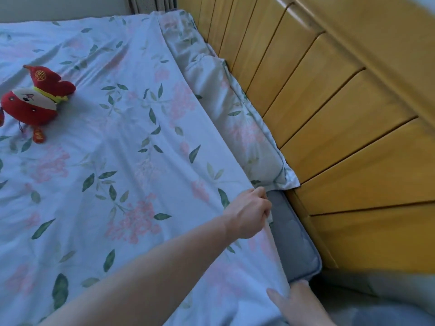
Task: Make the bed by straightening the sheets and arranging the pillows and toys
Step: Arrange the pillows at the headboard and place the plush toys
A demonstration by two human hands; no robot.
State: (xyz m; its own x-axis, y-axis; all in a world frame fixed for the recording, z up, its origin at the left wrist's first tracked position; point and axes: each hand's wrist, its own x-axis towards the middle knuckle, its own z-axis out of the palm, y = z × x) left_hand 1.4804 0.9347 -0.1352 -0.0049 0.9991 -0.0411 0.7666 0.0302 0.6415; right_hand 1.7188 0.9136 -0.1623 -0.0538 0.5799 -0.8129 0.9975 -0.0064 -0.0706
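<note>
The bed [292, 243] has a gray mattress that peeks out just past the left hand [249, 214], next to the yellow wooden headboard [341, 114]. A flowery sheet [106, 172] with green leaves and pink flowers covers the bed and has soft wrinkles. The left hand grips its edge. A matching pillow [235, 128] lies beyond the hand, along the headboard. A red stuffed toy [35, 100] sits on the sheet, far off to the hand's left.

Both forearms are bare to the frame's edge, the left hand [248, 214] and right hand [297, 302] ringless.
</note>
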